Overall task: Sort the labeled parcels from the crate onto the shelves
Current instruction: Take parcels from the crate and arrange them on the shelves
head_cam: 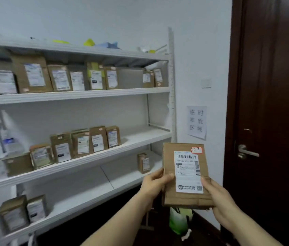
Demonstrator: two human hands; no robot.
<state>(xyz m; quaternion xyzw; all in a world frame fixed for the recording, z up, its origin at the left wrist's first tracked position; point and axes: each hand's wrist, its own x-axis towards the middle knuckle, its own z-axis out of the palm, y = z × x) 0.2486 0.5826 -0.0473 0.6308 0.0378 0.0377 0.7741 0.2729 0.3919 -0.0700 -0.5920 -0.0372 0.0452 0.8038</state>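
Note:
I hold a flat brown cardboard parcel (186, 174) upright in front of me, right of the shelving. It bears a white barcode label and a small red-edged sticker with handwriting at its top right. My left hand (155, 185) grips its left edge, thumb on the front. My right hand (218, 199) grips the lower right corner, thumb on the label. The white metal shelf unit (80, 95) fills the left and middle, with several labelled parcels standing in rows on its levels. No crate is in view.
A dark wooden door (267, 121) with a metal handle (246, 151) stands at the right. A paper sign (196, 122) hangs on the white wall between shelf and door. A green and white bag (178, 221) lies on the floor below the parcel.

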